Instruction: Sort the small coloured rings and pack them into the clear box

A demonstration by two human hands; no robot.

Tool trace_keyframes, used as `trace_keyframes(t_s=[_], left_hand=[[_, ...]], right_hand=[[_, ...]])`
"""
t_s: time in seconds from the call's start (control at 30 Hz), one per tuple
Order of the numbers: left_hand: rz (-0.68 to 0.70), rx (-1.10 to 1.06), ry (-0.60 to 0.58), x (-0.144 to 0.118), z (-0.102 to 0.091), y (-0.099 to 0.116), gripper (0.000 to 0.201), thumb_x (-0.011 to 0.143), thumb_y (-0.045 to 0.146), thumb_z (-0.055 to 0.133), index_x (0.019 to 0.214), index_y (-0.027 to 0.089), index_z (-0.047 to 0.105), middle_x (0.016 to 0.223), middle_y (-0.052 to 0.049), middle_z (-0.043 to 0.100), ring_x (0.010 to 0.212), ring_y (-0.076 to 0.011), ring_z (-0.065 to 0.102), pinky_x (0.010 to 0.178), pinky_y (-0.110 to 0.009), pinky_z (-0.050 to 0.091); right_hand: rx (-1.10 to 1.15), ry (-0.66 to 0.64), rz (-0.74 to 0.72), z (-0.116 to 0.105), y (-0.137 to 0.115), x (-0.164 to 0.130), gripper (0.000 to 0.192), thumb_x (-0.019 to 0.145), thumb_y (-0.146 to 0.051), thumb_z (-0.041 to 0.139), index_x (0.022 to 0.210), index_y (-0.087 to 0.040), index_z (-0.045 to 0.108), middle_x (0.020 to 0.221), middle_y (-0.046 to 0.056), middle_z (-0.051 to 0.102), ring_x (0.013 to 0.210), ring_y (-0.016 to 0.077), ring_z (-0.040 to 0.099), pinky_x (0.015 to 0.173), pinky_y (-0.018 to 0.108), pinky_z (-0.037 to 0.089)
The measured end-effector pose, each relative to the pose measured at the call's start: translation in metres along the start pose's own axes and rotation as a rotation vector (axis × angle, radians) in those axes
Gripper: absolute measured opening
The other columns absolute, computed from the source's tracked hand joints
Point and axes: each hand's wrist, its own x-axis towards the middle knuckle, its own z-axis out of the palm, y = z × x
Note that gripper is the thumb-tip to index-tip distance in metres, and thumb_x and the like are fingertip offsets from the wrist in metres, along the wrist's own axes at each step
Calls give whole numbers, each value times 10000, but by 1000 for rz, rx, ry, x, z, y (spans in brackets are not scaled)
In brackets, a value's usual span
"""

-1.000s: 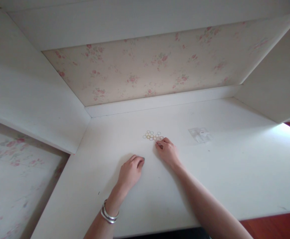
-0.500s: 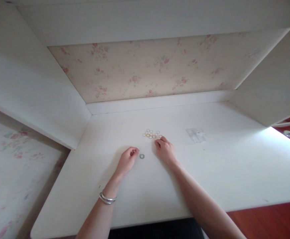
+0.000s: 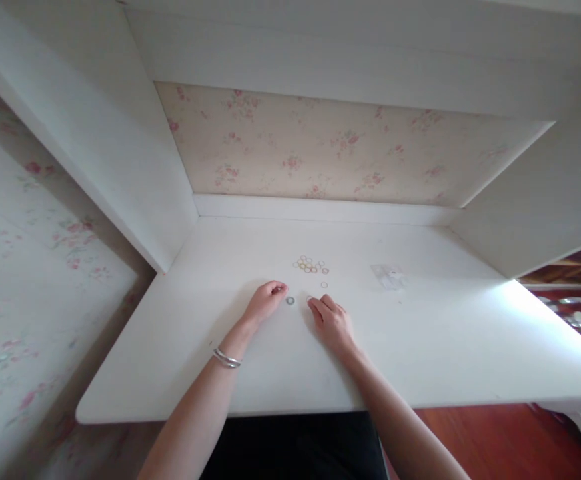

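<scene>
Centre frame, on the white tabletop [image 3: 180,360], the left hand [image 3: 265,301] rests with fingers curled together, the right hand [image 3: 331,321] with fingers loosely apart; a grey washer [image 3: 290,301] lies between them. Farther up, small rings [image 3: 310,265] cluster.

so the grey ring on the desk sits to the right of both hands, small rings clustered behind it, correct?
Not quite. In the head view the grey ring lies between the left hand and the right hand, not right of both. The small rings do cluster behind it on the desk.
</scene>
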Motion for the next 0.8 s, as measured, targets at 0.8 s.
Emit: trace_keyframes(t_s=[0.8], left_hand=[[27,155,8,9,4,-7,284,821,404,507,913,180,654,853,-21,680,781,-158,603,711,-249,439]], right_hand=[[685,229,579,3,29,21,392,789,-511,527,909,-177,695,725,15,627,608,128,494,581,243,369]])
